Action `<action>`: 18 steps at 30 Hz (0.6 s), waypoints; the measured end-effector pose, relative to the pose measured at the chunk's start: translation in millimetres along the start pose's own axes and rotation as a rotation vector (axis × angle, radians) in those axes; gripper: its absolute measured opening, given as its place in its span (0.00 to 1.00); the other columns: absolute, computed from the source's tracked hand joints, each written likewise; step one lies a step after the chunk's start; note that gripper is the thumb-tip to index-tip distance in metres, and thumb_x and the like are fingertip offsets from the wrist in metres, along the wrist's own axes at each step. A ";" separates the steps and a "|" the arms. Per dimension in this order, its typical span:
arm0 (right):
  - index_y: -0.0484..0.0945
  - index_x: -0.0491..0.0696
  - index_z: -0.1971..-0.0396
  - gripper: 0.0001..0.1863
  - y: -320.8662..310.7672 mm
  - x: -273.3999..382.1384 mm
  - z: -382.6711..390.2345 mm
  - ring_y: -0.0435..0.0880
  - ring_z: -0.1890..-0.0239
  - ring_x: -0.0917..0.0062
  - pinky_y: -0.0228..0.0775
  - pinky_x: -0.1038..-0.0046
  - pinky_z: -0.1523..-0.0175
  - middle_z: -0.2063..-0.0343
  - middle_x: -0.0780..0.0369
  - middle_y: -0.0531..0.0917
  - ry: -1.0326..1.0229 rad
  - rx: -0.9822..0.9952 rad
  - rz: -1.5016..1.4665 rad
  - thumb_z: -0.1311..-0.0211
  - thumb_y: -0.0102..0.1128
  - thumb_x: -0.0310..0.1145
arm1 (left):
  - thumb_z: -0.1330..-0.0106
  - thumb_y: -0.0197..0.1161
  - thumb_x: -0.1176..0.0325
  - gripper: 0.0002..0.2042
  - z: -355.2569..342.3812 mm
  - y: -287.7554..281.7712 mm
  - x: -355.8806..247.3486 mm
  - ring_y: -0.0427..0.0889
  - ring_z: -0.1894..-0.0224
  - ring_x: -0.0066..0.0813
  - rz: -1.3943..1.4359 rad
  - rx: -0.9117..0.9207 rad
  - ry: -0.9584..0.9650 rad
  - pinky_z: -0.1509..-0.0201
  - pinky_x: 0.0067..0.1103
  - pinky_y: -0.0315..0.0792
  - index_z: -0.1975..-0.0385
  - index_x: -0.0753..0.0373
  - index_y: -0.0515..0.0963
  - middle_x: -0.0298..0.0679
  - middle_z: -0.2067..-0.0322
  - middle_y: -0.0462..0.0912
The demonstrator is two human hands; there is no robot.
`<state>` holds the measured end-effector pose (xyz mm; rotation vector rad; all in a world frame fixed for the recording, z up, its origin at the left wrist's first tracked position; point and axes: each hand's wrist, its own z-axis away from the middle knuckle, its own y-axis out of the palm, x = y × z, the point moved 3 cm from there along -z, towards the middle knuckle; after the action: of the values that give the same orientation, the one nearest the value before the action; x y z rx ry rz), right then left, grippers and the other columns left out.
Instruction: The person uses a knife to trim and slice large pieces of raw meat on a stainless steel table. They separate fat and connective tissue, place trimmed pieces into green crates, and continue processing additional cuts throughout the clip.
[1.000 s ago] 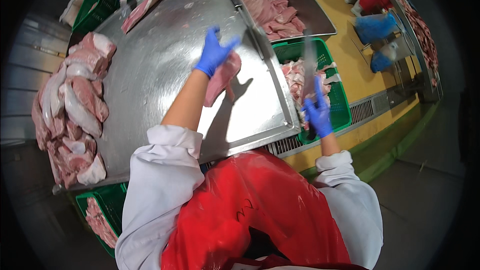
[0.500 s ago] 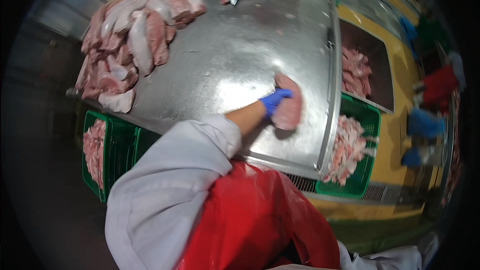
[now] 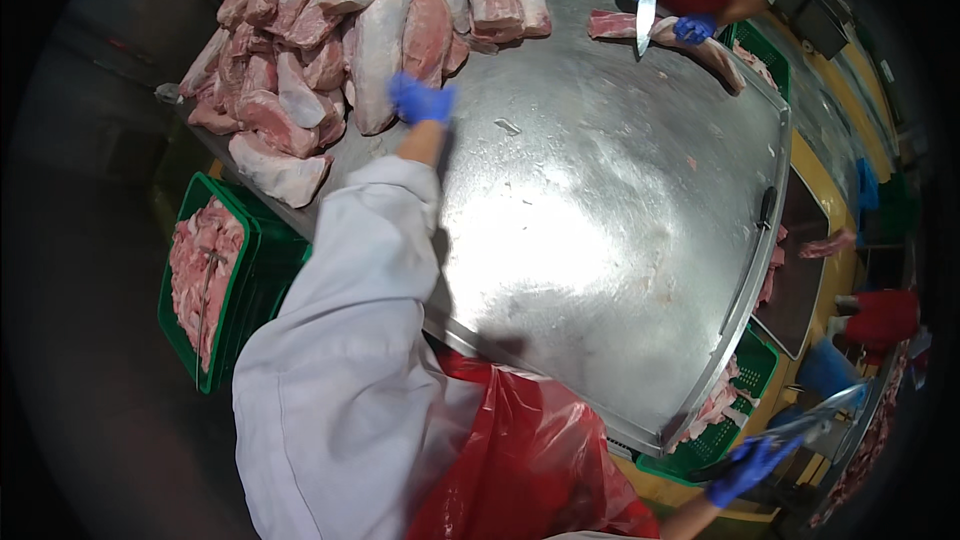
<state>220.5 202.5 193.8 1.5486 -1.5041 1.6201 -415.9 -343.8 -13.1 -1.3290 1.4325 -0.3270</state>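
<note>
My left hand [image 3: 420, 100], in a blue glove, reaches over the meat pile [image 3: 280, 115] at the back left, against a long pale piece [image 3: 378, 55]; its fingers are smeared by motion, so their grip is unclear. At the lower right, beyond the corner of the steel table [image 3: 600, 320], my right hand [image 3: 745, 470] grips a long knife [image 3: 815, 415], blade pointing up and to the right. A loose pink meat piece [image 3: 825, 245] appears over the steel bin [image 3: 800, 315] at the right, slightly blurred. A dark-handled tool [image 3: 766, 208] lies along the table's right edge.
Across the table, a co-worker's gloved hands [image 3: 693, 28] work with a knife on a meat strip [image 3: 720, 65]. Green crates of trimmings stand at the left [image 3: 270, 250], lower right [image 3: 760, 355] and back right [image 3: 760, 40]. Another person [image 3: 885, 315] in red is at the far right.
The view has turned. My left hand has left the piece it held mid-table and moved to the pile; that piece is gone from the table. My right hand with the knife is back in view.
</note>
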 end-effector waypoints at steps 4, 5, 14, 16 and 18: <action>0.50 0.57 0.25 0.35 48.7 -8.7 59.5 0.65 0.78 0.86 0.58 0.84 0.75 0.69 0.67 0.71 0.294 -0.027 -0.134 0.30 0.46 0.25 | 0.61 0.78 0.54 0.52 -48.4 -23.3 51.9 0.72 0.38 0.47 -0.155 0.092 -0.158 0.36 0.35 0.68 0.35 0.72 0.60 0.58 0.39 0.70; 0.50 0.57 0.25 0.35 64.2 0.5 65.8 0.65 0.77 0.86 0.58 0.84 0.74 0.66 0.66 0.72 0.304 -0.061 -0.108 0.30 0.45 0.25 | 0.62 0.78 0.55 0.50 -59.9 -21.0 56.1 0.75 0.41 0.47 -0.066 0.130 -0.154 0.38 0.34 0.70 0.37 0.72 0.62 0.57 0.42 0.73; 0.49 0.58 0.25 0.36 116.9 22.2 80.9 0.66 0.80 0.87 0.59 0.84 0.77 0.70 0.66 0.75 0.235 0.062 -0.165 0.30 0.45 0.21 | 0.43 0.65 0.61 0.27 -52.7 -24.3 146.6 0.83 0.50 0.49 1.111 1.194 -0.556 0.44 0.37 0.77 0.46 0.71 0.73 0.54 0.50 0.81; 0.48 0.58 0.25 0.36 117.5 17.7 86.4 0.67 0.81 0.87 0.59 0.84 0.78 0.70 0.65 0.75 0.260 0.108 -0.204 0.30 0.45 0.21 | 0.38 0.58 0.58 0.28 -10.4 -33.5 155.4 0.81 0.47 0.49 1.246 1.423 -0.793 0.38 0.40 0.73 0.43 0.73 0.70 0.55 0.48 0.79; 0.48 0.57 0.25 0.37 120.1 12.6 91.3 0.68 0.81 0.87 0.60 0.84 0.79 0.70 0.64 0.75 0.280 0.136 -0.221 0.30 0.45 0.20 | 0.36 0.55 0.54 0.30 49.9 -38.6 160.7 0.78 0.43 0.51 1.188 1.693 -0.920 0.34 0.41 0.70 0.41 0.72 0.68 0.56 0.44 0.77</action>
<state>151.2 80.0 138.2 1.4282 -1.0584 1.7517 -317.7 -467.6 -82.5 0.7643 0.4722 -0.0025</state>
